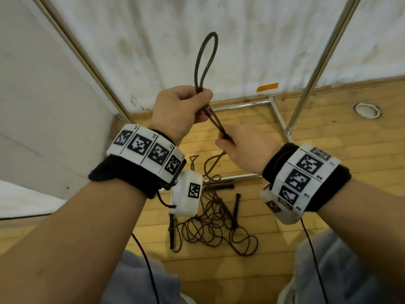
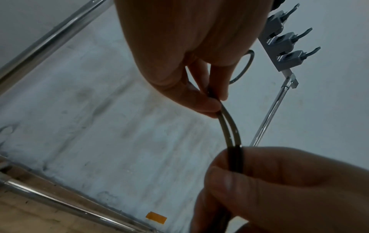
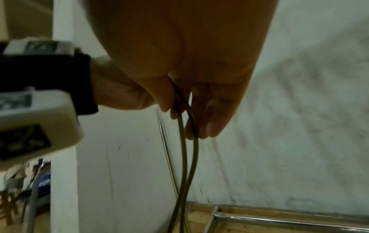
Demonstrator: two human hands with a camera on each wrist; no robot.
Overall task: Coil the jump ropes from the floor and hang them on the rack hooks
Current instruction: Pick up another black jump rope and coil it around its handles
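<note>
A dark jump rope (image 1: pixel 205 62) is doubled into a narrow loop that stands up above my left hand (image 1: pixel 197 99), which grips both strands in a fist. Just below, my right hand (image 1: pixel 225 139) pinches the same two strands between thumb and fingers. From there the rope drops to a tangled pile (image 1: pixel 214 227) on the wooden floor, with black handles (image 1: pixel 236 207) lying in it. In the left wrist view the two strands (image 2: pixel 229 130) run from my left fingers (image 2: pixel 201 102) to my right hand (image 2: pixel 279 181). Grey rack hooks (image 2: pixel 287 42) show behind, above the loop.
A chrome rack frame stands ahead, with a slanting left pole (image 1: pixel 87 62), a right pole (image 1: pixel 324 51) and base bars (image 1: pixel 241 104) on the floor. Behind it hangs a white sheet. An orange tape strip (image 1: pixel 267 87) and a round floor fitting (image 1: pixel 367 110) lie at right.
</note>
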